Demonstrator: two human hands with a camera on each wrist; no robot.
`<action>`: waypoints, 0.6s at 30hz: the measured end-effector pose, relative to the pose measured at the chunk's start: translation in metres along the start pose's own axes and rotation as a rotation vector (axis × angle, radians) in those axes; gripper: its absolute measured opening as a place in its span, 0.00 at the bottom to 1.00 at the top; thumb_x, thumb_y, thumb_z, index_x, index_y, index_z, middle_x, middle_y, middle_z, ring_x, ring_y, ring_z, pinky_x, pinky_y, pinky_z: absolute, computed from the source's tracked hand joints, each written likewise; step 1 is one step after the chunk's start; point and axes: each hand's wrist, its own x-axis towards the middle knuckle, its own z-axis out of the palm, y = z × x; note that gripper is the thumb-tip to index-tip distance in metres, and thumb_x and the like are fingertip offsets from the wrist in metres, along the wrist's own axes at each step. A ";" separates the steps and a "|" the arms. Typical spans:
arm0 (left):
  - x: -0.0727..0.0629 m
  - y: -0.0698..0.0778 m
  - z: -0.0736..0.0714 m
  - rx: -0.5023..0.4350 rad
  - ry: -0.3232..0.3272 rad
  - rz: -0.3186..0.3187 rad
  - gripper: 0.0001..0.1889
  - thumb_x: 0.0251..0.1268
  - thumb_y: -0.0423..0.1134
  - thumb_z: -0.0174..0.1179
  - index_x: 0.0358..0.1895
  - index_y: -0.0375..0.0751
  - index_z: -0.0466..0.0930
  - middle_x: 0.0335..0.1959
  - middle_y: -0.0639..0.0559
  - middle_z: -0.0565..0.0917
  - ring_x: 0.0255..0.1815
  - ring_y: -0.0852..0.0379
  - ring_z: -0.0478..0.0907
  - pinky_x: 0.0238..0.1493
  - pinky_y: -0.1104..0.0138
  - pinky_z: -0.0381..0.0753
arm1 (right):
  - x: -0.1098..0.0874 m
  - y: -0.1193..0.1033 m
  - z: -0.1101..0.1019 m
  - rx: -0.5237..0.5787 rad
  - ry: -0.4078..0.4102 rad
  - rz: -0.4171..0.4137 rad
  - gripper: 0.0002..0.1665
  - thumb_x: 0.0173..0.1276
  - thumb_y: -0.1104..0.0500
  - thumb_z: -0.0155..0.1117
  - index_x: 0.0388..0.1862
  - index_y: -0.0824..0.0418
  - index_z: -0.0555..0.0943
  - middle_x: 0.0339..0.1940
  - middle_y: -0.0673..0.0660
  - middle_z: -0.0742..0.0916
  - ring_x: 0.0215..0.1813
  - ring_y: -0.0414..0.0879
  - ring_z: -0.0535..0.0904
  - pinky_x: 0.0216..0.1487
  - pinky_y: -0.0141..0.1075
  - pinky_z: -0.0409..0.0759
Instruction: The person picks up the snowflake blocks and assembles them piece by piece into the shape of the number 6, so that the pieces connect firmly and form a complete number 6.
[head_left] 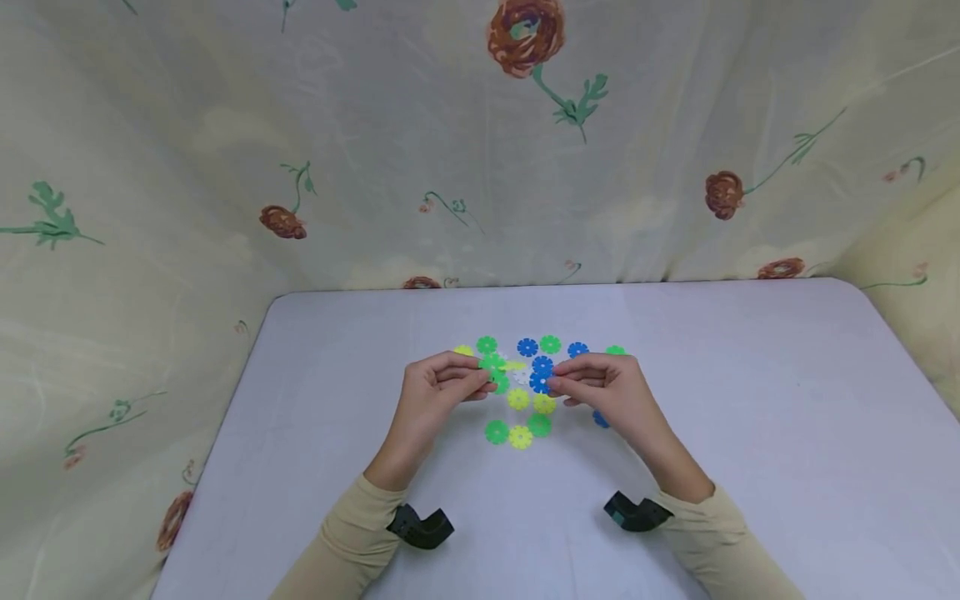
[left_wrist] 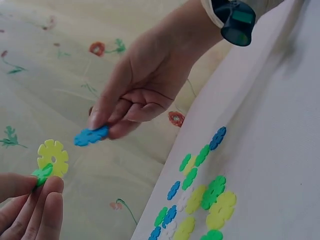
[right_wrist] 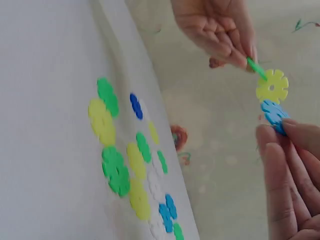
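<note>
Above the table, my left hand (head_left: 442,385) pinches a green notched, flower-shaped disc (left_wrist: 43,173) between thumb and fingers. A yellow notched disc (left_wrist: 53,152) is joined to it at an angle, standing out toward the right hand. My right hand (head_left: 606,385) pinches a blue notched disc (left_wrist: 91,136) by its edge. In the right wrist view, the blue disc (right_wrist: 273,115) appears beside the yellow disc (right_wrist: 272,87); the left wrist view shows a gap between them. Fingertips cover part of the green and blue discs.
Loose notched discs lie on the white table (head_left: 750,400) beneath and around the hands: several green (head_left: 539,425), yellow (head_left: 521,437), blue (head_left: 527,347) and white ones. A flowered cloth (head_left: 375,125) hangs behind the table. Dark wrist devices (head_left: 422,528) sit at both sleeves.
</note>
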 end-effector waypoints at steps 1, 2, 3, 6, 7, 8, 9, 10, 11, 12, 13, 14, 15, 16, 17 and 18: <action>0.000 0.000 0.000 0.000 0.000 -0.002 0.08 0.68 0.31 0.68 0.46 0.31 0.85 0.38 0.38 0.90 0.39 0.50 0.92 0.47 0.62 0.90 | 0.000 -0.001 0.000 0.026 0.016 -0.003 0.15 0.69 0.60 0.73 0.48 0.70 0.87 0.39 0.55 0.94 0.41 0.45 0.92 0.42 0.38 0.91; 0.000 0.000 0.000 0.001 0.000 -0.003 0.08 0.68 0.31 0.68 0.46 0.31 0.85 0.38 0.39 0.90 0.39 0.51 0.92 0.47 0.62 0.90 | -0.001 -0.001 0.001 0.046 0.032 -0.006 0.15 0.69 0.60 0.73 0.48 0.70 0.87 0.39 0.53 0.94 0.40 0.43 0.92 0.42 0.37 0.90; 0.000 0.000 0.000 0.002 0.000 -0.002 0.08 0.68 0.31 0.68 0.46 0.31 0.85 0.37 0.39 0.91 0.39 0.51 0.92 0.47 0.62 0.90 | -0.002 -0.002 0.001 0.061 0.045 -0.010 0.15 0.70 0.59 0.73 0.48 0.70 0.87 0.39 0.51 0.94 0.40 0.42 0.92 0.42 0.37 0.90; 0.000 -0.001 0.001 0.008 0.001 -0.006 0.08 0.68 0.32 0.68 0.46 0.32 0.86 0.37 0.40 0.91 0.40 0.46 0.92 0.47 0.61 0.90 | -0.003 -0.005 0.002 0.085 0.070 -0.028 0.14 0.69 0.58 0.73 0.48 0.68 0.88 0.37 0.47 0.93 0.40 0.41 0.92 0.43 0.37 0.90; -0.001 -0.001 0.001 0.008 0.001 -0.008 0.08 0.68 0.32 0.68 0.46 0.32 0.86 0.37 0.40 0.91 0.41 0.43 0.91 0.47 0.61 0.90 | -0.004 -0.005 0.003 0.089 0.074 -0.034 0.14 0.69 0.58 0.73 0.48 0.67 0.88 0.37 0.47 0.93 0.40 0.42 0.92 0.43 0.38 0.90; -0.001 -0.001 0.001 0.009 -0.001 -0.010 0.08 0.68 0.32 0.69 0.46 0.32 0.86 0.37 0.40 0.90 0.42 0.40 0.91 0.47 0.61 0.90 | -0.004 -0.006 0.003 0.093 0.075 -0.037 0.14 0.69 0.58 0.74 0.48 0.67 0.89 0.37 0.46 0.93 0.40 0.42 0.92 0.43 0.38 0.90; -0.001 -0.001 0.002 0.010 -0.003 -0.013 0.08 0.68 0.32 0.69 0.46 0.33 0.86 0.37 0.40 0.90 0.42 0.39 0.91 0.47 0.61 0.90 | -0.005 -0.006 0.003 0.096 0.075 -0.040 0.14 0.69 0.58 0.74 0.48 0.67 0.89 0.37 0.46 0.93 0.40 0.42 0.92 0.43 0.38 0.90; -0.002 -0.001 0.002 0.012 -0.004 -0.016 0.08 0.68 0.33 0.69 0.46 0.33 0.86 0.37 0.40 0.90 0.43 0.38 0.91 0.47 0.61 0.90 | -0.005 -0.006 0.003 0.098 0.075 -0.041 0.15 0.69 0.58 0.74 0.48 0.67 0.89 0.38 0.46 0.93 0.41 0.42 0.92 0.43 0.38 0.90; -0.002 -0.001 0.002 0.014 -0.006 -0.017 0.08 0.68 0.33 0.69 0.46 0.33 0.86 0.37 0.40 0.90 0.44 0.36 0.90 0.47 0.61 0.90 | -0.005 -0.007 0.003 0.098 0.075 -0.043 0.15 0.69 0.58 0.73 0.48 0.67 0.89 0.38 0.46 0.93 0.41 0.42 0.92 0.43 0.38 0.90; -0.002 -0.001 0.002 0.016 -0.008 -0.018 0.08 0.68 0.33 0.69 0.46 0.33 0.87 0.37 0.39 0.90 0.44 0.36 0.90 0.47 0.61 0.90 | -0.005 -0.007 0.004 0.097 0.075 -0.044 0.15 0.69 0.58 0.73 0.48 0.67 0.89 0.38 0.45 0.93 0.41 0.42 0.92 0.43 0.38 0.90; -0.002 0.000 0.003 0.019 -0.009 -0.018 0.08 0.68 0.33 0.69 0.46 0.33 0.87 0.37 0.40 0.90 0.44 0.37 0.90 0.47 0.61 0.90 | -0.006 -0.006 0.004 0.094 0.075 -0.047 0.15 0.69 0.58 0.73 0.49 0.67 0.88 0.38 0.45 0.93 0.41 0.42 0.92 0.43 0.38 0.90; -0.003 0.000 0.003 0.020 -0.010 -0.017 0.08 0.68 0.33 0.69 0.46 0.34 0.87 0.37 0.40 0.90 0.44 0.37 0.90 0.47 0.61 0.90 | -0.006 -0.006 0.004 0.092 0.076 -0.049 0.15 0.70 0.58 0.73 0.49 0.67 0.88 0.38 0.45 0.93 0.41 0.42 0.92 0.43 0.38 0.90; -0.003 0.000 0.003 0.024 -0.011 -0.016 0.08 0.68 0.34 0.69 0.46 0.34 0.87 0.37 0.40 0.90 0.43 0.38 0.90 0.47 0.61 0.90 | -0.005 -0.006 0.004 0.089 0.077 -0.051 0.15 0.70 0.58 0.73 0.49 0.67 0.88 0.38 0.45 0.93 0.41 0.42 0.92 0.43 0.38 0.90; -0.003 0.000 0.003 0.025 -0.012 -0.015 0.08 0.68 0.34 0.69 0.46 0.34 0.87 0.37 0.40 0.90 0.43 0.39 0.91 0.47 0.61 0.90 | -0.005 -0.006 0.003 0.085 0.079 -0.054 0.14 0.70 0.58 0.73 0.49 0.67 0.88 0.38 0.45 0.93 0.41 0.42 0.92 0.43 0.38 0.90; -0.003 0.000 0.004 0.025 -0.014 -0.015 0.09 0.68 0.34 0.69 0.46 0.34 0.87 0.37 0.40 0.90 0.42 0.39 0.91 0.47 0.61 0.90 | -0.005 -0.005 0.003 0.082 0.080 -0.058 0.14 0.70 0.59 0.73 0.49 0.67 0.88 0.38 0.45 0.93 0.41 0.41 0.91 0.43 0.37 0.90; -0.003 0.000 0.004 0.026 -0.015 -0.015 0.09 0.68 0.34 0.69 0.46 0.34 0.87 0.37 0.40 0.90 0.42 0.40 0.91 0.47 0.61 0.90 | -0.005 -0.005 0.003 0.080 0.079 -0.058 0.14 0.70 0.59 0.72 0.49 0.68 0.88 0.38 0.45 0.93 0.41 0.41 0.91 0.43 0.37 0.90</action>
